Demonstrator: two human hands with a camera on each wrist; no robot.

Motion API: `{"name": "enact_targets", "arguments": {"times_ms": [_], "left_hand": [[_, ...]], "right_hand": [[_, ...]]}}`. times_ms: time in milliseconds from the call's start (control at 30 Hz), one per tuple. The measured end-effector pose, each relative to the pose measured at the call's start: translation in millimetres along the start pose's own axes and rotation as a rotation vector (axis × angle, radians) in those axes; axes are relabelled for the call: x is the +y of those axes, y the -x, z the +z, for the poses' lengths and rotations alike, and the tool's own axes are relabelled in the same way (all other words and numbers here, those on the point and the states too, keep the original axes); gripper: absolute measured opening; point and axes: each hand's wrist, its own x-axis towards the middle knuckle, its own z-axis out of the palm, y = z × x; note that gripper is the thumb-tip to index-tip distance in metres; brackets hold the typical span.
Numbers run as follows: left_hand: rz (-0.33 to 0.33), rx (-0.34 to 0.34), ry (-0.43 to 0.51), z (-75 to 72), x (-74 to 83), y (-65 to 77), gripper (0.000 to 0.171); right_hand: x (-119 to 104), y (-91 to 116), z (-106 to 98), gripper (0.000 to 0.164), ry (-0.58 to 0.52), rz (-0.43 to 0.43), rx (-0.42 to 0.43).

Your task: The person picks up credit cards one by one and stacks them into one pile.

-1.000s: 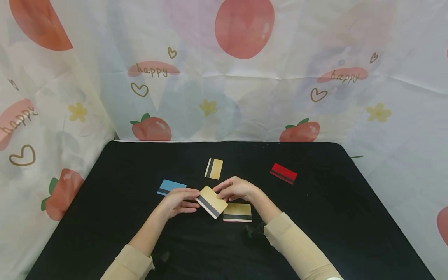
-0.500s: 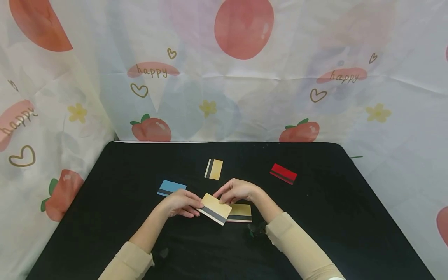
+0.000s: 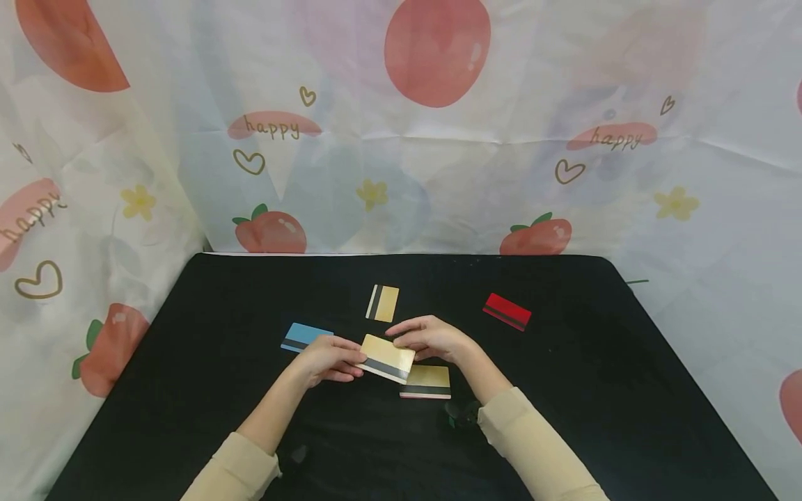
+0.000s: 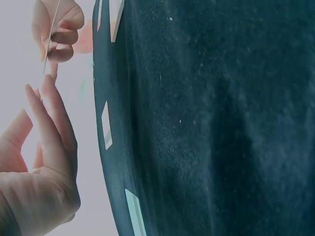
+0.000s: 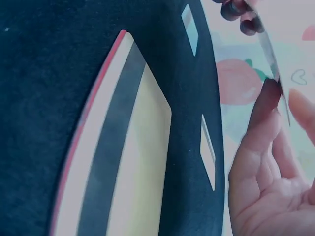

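Between my hands a gold card (image 3: 386, 358) with a dark stripe is held above the table, tilted. My left hand (image 3: 331, 360) pinches its left end between thumb and fingers. My right hand (image 3: 435, 339) holds the far right edge, its thumb on one face and a finger on the other in the right wrist view. Just below lies a small stack topped by a gold striped card (image 3: 432, 376), with a red edge showing underneath (image 5: 81, 128). A blue card (image 3: 305, 334) lies beside my left hand, partly covered by it.
Farther back on the black table (image 3: 250, 285) lie another gold card (image 3: 383, 303) and, to the right, a red card (image 3: 507, 311). A patterned cloth (image 3: 464, 188) hangs behind the table. Some small dark object (image 3: 461, 415) is near the right cuff.
The held gold card dipped toward the stack, turning flatter, then rose off it again. My right hand shifted slightly, its fingers spreading along the card's far edge. The other cards stayed put.
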Motion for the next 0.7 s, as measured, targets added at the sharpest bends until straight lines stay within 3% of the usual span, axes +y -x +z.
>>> {"name": "enact_targets", "arguments": {"times_ms": [300, 700], "left_hand": [[0.049, 0.137, 0.143, 8.4, -2.3, -5.5, 0.033], [0.105, 0.173, 0.237, 24.3, -0.5, -4.4, 0.041]], "right_hand": [[8.3, 8.4, -4.1, 0.041, -0.192, 0.031, 0.199], [21.9, 27.3, -0.6, 0.05, -0.333, 0.045, 0.31]]}}
